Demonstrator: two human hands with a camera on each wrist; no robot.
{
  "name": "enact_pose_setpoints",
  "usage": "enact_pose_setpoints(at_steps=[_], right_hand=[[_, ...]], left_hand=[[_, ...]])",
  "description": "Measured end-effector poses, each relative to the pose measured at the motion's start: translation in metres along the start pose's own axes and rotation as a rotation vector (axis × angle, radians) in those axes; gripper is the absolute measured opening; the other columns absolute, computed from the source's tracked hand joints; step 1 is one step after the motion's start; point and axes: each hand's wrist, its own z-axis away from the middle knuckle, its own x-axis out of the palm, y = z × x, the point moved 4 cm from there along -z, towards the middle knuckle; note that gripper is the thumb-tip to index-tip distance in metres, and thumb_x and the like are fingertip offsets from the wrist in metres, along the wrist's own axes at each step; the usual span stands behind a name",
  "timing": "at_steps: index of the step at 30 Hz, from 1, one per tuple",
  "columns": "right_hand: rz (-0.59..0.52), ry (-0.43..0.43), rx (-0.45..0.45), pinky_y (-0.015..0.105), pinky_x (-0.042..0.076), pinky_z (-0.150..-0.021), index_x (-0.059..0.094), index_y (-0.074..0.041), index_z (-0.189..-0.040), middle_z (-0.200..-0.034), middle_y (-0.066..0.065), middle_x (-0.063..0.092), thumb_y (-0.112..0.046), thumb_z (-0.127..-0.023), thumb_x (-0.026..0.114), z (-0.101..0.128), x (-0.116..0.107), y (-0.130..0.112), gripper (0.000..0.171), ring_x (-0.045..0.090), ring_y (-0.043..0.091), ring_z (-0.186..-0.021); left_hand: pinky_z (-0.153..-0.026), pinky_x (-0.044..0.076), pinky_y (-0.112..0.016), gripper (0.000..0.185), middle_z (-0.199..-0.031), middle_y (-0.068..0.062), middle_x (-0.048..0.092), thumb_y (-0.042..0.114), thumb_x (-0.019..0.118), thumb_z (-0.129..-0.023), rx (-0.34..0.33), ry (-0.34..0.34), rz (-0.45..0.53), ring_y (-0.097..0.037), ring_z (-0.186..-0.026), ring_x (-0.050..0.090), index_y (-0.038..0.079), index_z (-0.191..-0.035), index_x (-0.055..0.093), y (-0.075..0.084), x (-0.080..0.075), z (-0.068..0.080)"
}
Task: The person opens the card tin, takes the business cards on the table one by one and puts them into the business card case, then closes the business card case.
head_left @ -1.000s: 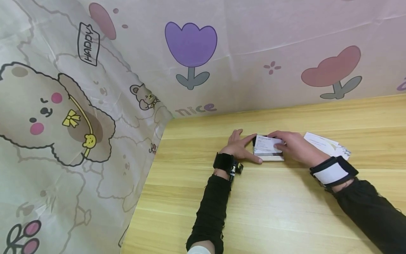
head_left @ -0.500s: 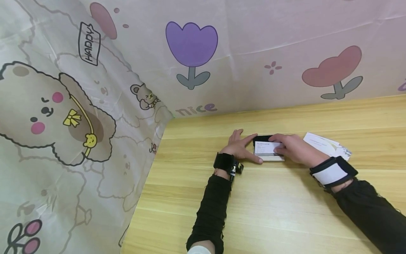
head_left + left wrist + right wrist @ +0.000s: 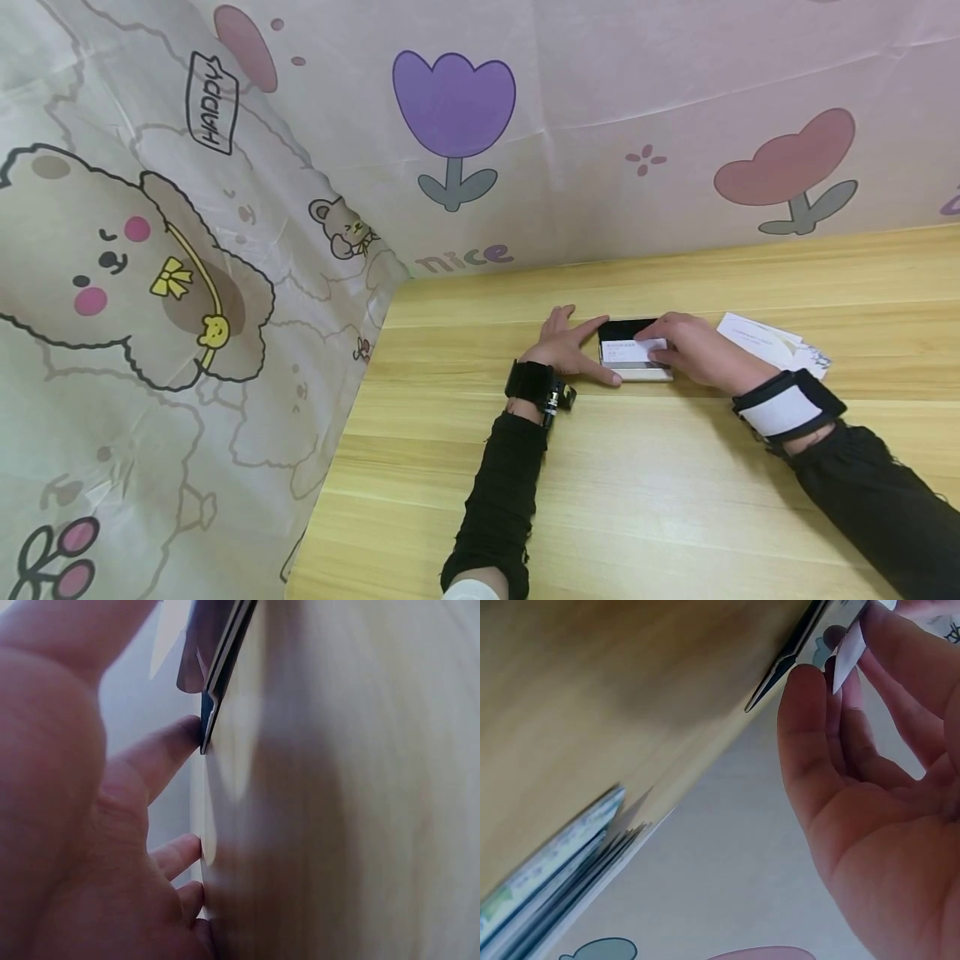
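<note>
In the head view a flat card case (image 3: pixel 618 329) with a black inside and a pale rim lies on the table. My left hand (image 3: pixel 558 350) is spread at its left side, thumb and index finger touching the near and far left corners. My right hand (image 3: pixel 701 354) pinches a white printed business card (image 3: pixel 621 351) between thumb and fingers, over the near half of the case. The right wrist view shows this card (image 3: pixel 849 656) tilted above the thin case (image 3: pixel 784 664). Whether its near edge sits under the rim is unclear.
Several loose cards (image 3: pixel 757 340) lie in a fanned pile right of my right hand, also seen as a low stack (image 3: pixel 570 881) in the right wrist view. The wooden table (image 3: pixel 637 500) meets a printed cloth backdrop (image 3: pixel 570 192) behind and at left.
The business card in my right hand has slid toward the near edge of the case, uncovering more of the black inside. My left hand has stayed in place.
</note>
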Motion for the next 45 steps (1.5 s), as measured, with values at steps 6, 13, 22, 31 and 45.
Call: enact_pose_setpoints(at_steps=[6,13,22,31,45], right_hand=[[-0.005,0.004,-0.027,0.057,0.055,-0.089,0.076,0.004,-0.113,-0.107,0.018,0.073,0.010,-0.089,0.074,0.0005,0.0010,-0.0002,0.025,0.068,0.039,-0.103],[0.000,-0.003,-0.042,0.056,0.056,-0.087,0.077,0.004,-0.111,-0.104,0.016,0.074,0.011,-0.089,0.073,-0.0002,0.0012,-0.0013,0.024,0.069,0.037,-0.100],[0.017,0.002,-0.072,0.052,0.057,-0.082,0.078,0.003,-0.109,-0.099,0.013,0.073,0.012,-0.088,0.074,0.0008,0.0012,-0.0008,0.024,0.069,0.032,-0.094],[0.025,0.015,-0.119,0.048,0.057,-0.078,0.079,0.003,-0.106,-0.097,0.011,0.071,0.011,-0.087,0.074,0.0020,0.0023,-0.0012,0.021,0.068,0.029,-0.091],[0.027,-0.027,0.062,0.057,0.053,-0.083,0.068,0.010,-0.124,-0.111,0.028,0.067,-0.009,-0.097,0.070,0.0059,-0.0014,0.0035,0.033,0.064,0.039,-0.100]], left_hand=[[-0.121,0.024,-0.059,0.107,-0.172,-0.002,0.004,0.057,0.093,-0.068,-0.004,0.000,-0.016,-0.022,-0.157,0.003,0.049,-0.159,0.036,0.0006,-0.0001,0.0000],[-0.120,0.026,-0.059,0.108,-0.172,-0.003,0.004,0.055,0.094,-0.068,0.000,0.003,-0.002,-0.024,-0.157,0.004,0.048,-0.158,0.037,0.0014,-0.0016,0.0017],[-0.121,0.024,-0.058,0.108,-0.172,-0.002,0.004,0.056,0.094,-0.068,-0.002,0.003,0.004,-0.022,-0.157,0.003,0.049,-0.158,0.036,0.0004,-0.0012,0.0016],[-0.121,0.025,-0.058,0.108,-0.172,-0.002,0.004,0.056,0.094,-0.068,0.001,-0.008,-0.006,-0.023,-0.157,0.003,0.050,-0.159,0.035,0.0010,-0.0013,0.0018],[-0.121,0.023,-0.061,0.108,-0.173,-0.001,0.003,0.057,0.094,-0.067,-0.005,-0.005,0.002,-0.023,-0.158,0.001,0.050,-0.158,0.036,0.0006,0.0004,0.0009]])
